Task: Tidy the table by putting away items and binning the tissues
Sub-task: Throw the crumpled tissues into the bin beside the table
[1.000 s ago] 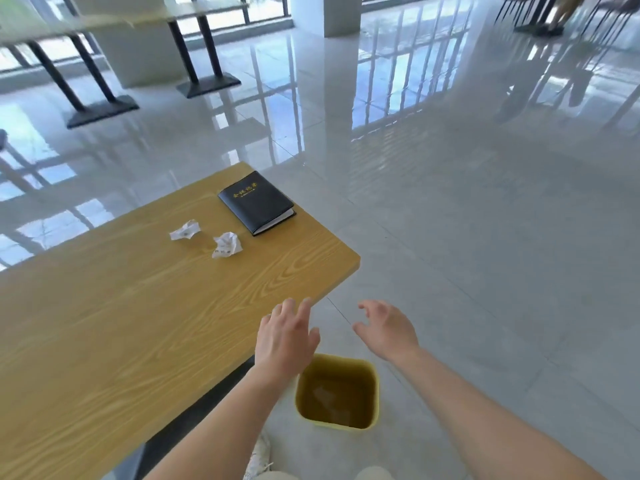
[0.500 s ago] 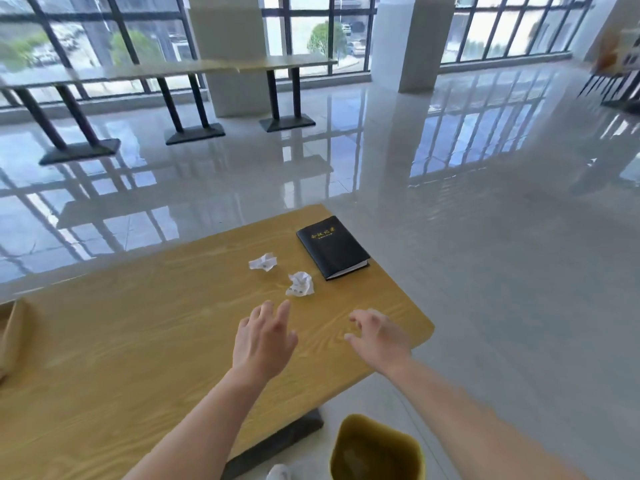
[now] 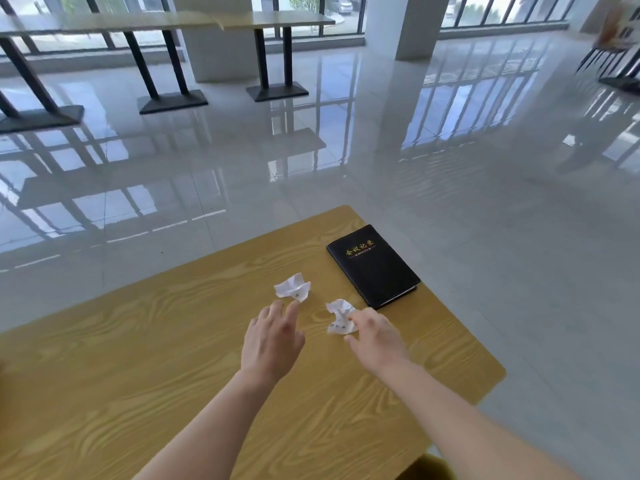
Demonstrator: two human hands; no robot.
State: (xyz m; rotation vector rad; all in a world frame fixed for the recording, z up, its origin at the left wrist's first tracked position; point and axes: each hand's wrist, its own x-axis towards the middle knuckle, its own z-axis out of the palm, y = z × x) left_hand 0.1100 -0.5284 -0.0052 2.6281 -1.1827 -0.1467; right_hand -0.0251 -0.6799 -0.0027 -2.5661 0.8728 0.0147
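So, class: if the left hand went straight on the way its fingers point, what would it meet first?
Most likely the farther crumpled tissue, lying just ahead of the left hand.

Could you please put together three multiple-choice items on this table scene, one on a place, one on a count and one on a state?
1. Where does the black notebook lie on the table?
A) Left of both tissues.
B) Right of both tissues, by the far corner.
C) Between the two tissues.

2. How many crumpled tissues lie on the table?
A) One.
B) Two.
C) Four.

3. In what state is the black notebook?
A) Closed, lying flat.
B) Open, pages showing.
C) Standing on edge.

Key:
1 B: it sits right of both tissues, near the table's far right corner.
2 B: two white wads show, side by side.
3 A: its cover with gold lettering faces up.
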